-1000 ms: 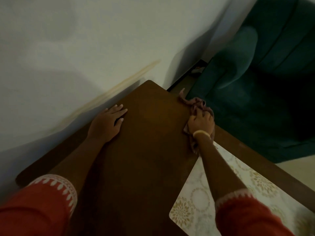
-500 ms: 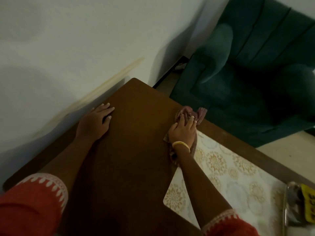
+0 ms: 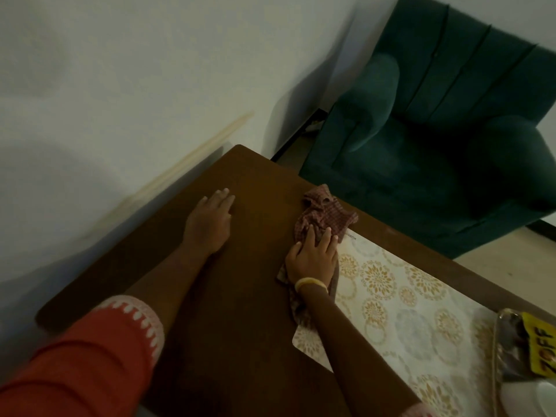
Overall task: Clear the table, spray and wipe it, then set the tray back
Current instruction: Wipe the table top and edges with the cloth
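Observation:
A dark brown wooden table (image 3: 240, 296) stands against the wall. My right hand (image 3: 313, 254) presses a crumpled reddish checked cloth (image 3: 323, 215) flat onto the tabletop with straight fingers, at the corner of a patterned white and gold mat (image 3: 406, 299). My left hand (image 3: 210, 221) lies flat on the bare wood, palm down, to the left of the cloth. A tray (image 3: 499, 356) shows at the lower right edge, holding a packet with a yellow label (image 3: 541, 347) and something white.
A dark green armchair (image 3: 436, 145) stands just beyond the table's far right edge. The white wall (image 3: 120, 85) runs along the table's left side, with a pale streak on it near the tabletop.
My right hand has drawn the cloth back from the far table edge toward the mat corner. My fingers now lie flat on it. The left hand stays pressed on the wood.

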